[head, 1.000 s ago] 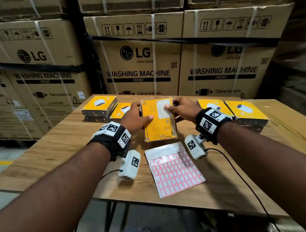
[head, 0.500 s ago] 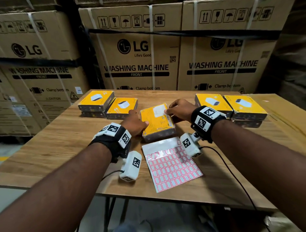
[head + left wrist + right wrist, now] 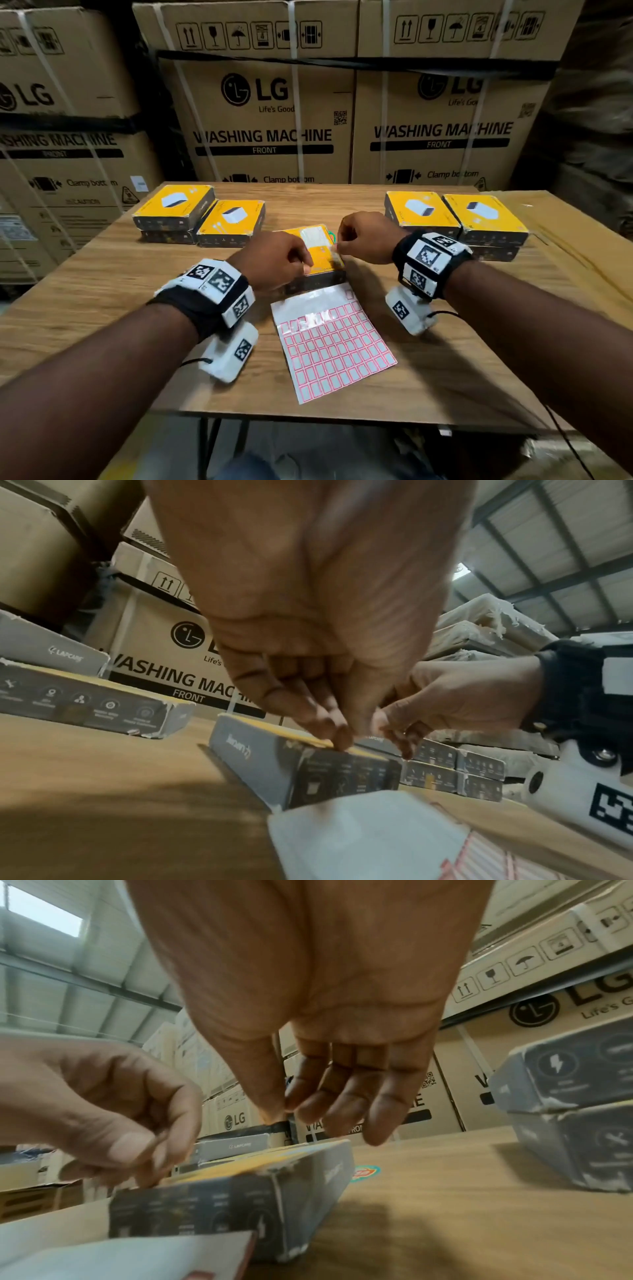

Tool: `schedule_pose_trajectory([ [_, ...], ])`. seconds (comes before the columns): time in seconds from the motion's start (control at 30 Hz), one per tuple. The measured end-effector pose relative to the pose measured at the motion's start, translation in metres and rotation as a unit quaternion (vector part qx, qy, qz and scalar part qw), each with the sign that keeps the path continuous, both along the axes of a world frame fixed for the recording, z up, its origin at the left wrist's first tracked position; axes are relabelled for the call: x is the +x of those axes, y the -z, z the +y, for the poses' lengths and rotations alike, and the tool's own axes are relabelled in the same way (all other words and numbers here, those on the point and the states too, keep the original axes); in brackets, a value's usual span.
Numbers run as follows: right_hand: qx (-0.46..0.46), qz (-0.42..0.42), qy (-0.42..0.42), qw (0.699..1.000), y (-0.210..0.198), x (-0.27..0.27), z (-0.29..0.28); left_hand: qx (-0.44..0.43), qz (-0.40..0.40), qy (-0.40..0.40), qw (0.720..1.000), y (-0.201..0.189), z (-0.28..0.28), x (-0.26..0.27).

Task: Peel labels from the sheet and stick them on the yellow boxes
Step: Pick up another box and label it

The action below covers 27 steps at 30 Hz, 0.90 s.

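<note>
Left hand (image 3: pixel 278 257) fingertips steady the box (image 3: pixel 320 255); right hand (image 3: pixel 363 236) hovers, fingers loosely curled, empty — next, pinch a label off the sheet (image 3: pixel 334 346).

Both arms stretched forward, left hand (image 3: pixel 277 260) curled with fingertips pointing down, right hand (image 3: pixel 364 238) loosely curled, thumb meeting forefinger.

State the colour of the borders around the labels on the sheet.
Red borders around pale labels on the label sheet, clearest in the head view.
</note>
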State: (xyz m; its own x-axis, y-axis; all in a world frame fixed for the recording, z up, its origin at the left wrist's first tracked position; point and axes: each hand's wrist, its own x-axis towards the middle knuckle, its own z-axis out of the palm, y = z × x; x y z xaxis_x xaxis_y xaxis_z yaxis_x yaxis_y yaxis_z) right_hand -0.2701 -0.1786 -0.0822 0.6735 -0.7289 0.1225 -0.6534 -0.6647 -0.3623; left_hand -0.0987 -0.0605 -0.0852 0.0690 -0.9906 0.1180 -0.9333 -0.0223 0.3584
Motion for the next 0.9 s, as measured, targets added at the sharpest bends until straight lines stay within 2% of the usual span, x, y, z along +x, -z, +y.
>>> schedule_pose_trajectory([
  [0.13, 0.042, 0.091, -0.057, 0.993, 0.000, -0.012, 0.013, 0.021, -0.011, 0.020, 1.000, -0.002, 0.005, -0.007],
  [0.23, 0.030, 0.141, -0.066, 0.987, 0.005, -0.017, 0.017, 0.052, -0.078, 0.041, 0.995, 0.003, 0.005, -0.018],
  [0.3, 0.021, 0.141, -0.065, 0.988, 0.007, -0.018, 0.018, 0.075, -0.125, 0.030, 0.989, 0.006, 0.004, -0.026],
  [0.4, 0.029, 0.124, -0.075, 0.989, 0.007, -0.020, 0.020, 0.096, -0.149, 0.011, 0.984, 0.009, 0.000, -0.037],
  [0.5, 0.036, 0.100, -0.086, 0.991, 0.009, -0.019, 0.021, 0.104, -0.127, 0.005, 0.986, 0.011, -0.006, -0.043],
  [0.67, 0.087, 0.049, -0.096, 0.990, 0.005, -0.025, 0.022, 0.048, -0.071, 0.021, 0.996, 0.007, -0.009, -0.048],
  [0.77, 0.134, -0.011, -0.101, 0.986, -0.001, -0.030, 0.019, 0.017, -0.038, 0.023, 0.999, 0.003, -0.009, -0.048],
  [0.9, 0.215, -0.100, -0.105, 0.966, -0.002, -0.033, 0.017, 0.027, 0.092, -0.017, 0.995, 0.000, -0.010, -0.048],
])
